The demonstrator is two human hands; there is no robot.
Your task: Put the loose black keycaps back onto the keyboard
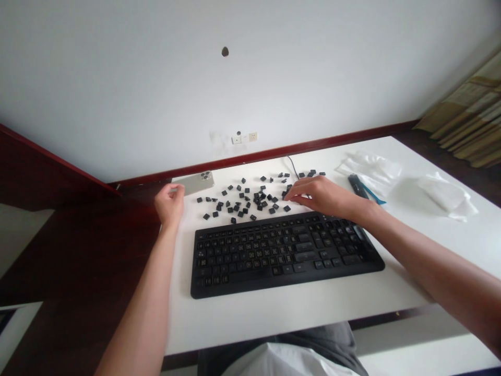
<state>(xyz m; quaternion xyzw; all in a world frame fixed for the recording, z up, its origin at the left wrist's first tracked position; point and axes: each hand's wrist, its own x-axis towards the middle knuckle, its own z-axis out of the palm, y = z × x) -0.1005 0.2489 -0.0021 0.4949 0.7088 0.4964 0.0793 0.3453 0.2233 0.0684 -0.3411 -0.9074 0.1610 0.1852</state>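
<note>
A black keyboard [238,279] lies on the white table, many of its key places showing without caps. Behind it are scattered loose black keycaps [253,217], some on their sides. My right hand [315,194] reaches over the keyboard's right half, fingertips pinched around a dark keycap [284,194] at the right of the scatter. At the table's left edge my left hand [170,203] is closed, thumb against curled fingers; whatever it may hold is hidden. Just beside it lies a pale phone [195,183], camera side up.
To the right, a black tool with a blue part [356,185] lies near crumpled clear plastic bags [371,169]. A thin cable [293,166] runs over the table's back edge. The wall with sockets [245,138] stands behind; a curtain [469,109] hangs at far right.
</note>
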